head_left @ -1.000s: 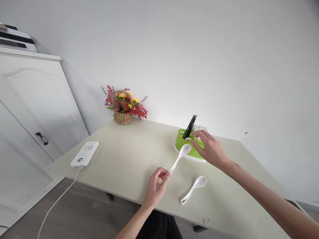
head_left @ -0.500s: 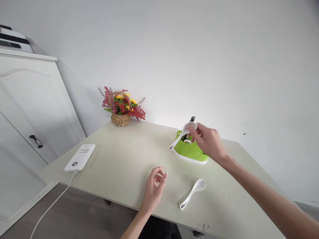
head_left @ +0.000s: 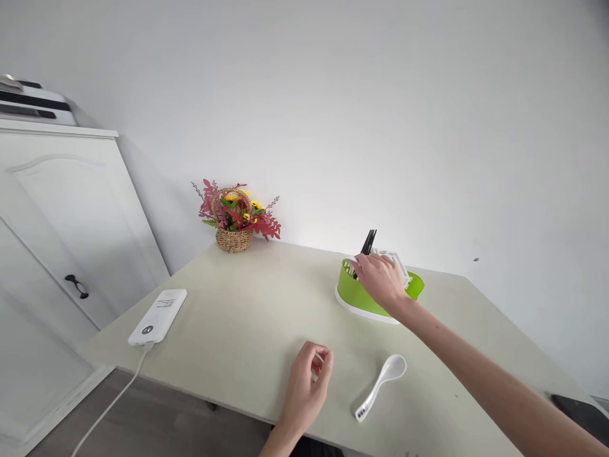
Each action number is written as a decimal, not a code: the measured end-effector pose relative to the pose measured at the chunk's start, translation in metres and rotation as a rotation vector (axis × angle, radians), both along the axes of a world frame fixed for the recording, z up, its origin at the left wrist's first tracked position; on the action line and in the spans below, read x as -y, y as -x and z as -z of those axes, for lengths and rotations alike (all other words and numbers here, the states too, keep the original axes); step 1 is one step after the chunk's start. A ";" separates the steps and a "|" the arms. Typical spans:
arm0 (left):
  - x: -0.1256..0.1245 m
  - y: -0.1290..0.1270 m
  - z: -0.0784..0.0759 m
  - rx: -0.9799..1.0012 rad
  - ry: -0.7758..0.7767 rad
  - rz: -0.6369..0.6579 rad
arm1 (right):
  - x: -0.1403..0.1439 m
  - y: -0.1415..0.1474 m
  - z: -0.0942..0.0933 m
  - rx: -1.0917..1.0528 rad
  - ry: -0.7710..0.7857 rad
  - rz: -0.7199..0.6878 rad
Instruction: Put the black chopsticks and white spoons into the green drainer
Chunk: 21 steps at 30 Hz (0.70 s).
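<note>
Over the green holder [head_left: 354, 293], right hand [head_left: 380, 279], left hand [head_left: 308, 384] beside white spoon [head_left: 380, 384]

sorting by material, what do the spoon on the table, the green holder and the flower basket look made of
Spoon: glossy white, ceramic or melamine; the sheen leaves it open. Green holder: smooth moulded plastic, going by its uniform bright colour. Flower basket: woven wicker, tan weave visible.

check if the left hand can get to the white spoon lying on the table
Probably yes: the left hand rests empty, fingers curled, just beside the white spoon, with only bare table between them.
</note>
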State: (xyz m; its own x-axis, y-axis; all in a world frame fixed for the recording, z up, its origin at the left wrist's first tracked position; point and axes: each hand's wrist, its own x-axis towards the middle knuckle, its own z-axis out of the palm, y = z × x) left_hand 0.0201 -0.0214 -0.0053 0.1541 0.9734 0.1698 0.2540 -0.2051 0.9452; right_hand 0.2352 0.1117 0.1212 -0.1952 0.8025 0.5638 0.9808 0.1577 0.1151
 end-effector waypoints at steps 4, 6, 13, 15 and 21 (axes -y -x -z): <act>-0.001 -0.001 0.000 -0.036 -0.047 0.017 | -0.001 0.002 0.017 0.033 0.034 -0.011; -0.002 -0.001 0.000 -0.044 -0.066 0.025 | 0.000 0.002 0.023 0.046 0.050 -0.028; -0.003 -0.001 0.001 -0.061 -0.083 0.047 | 0.025 -0.006 0.008 0.072 0.073 -0.130; -0.003 -0.001 0.002 -0.057 -0.078 0.040 | 0.045 -0.015 -0.003 0.063 0.067 -0.165; -0.003 -0.002 0.000 -0.082 -0.073 0.052 | 0.105 -0.059 -0.010 -0.095 0.394 -0.241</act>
State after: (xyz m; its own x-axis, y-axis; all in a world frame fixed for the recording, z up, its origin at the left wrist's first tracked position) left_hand 0.0223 -0.0188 -0.0050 0.2207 0.9491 0.2248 0.3169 -0.2878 0.9037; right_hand 0.2943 0.0069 0.1315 -0.3651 0.8970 0.2492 0.9140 0.3963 -0.0874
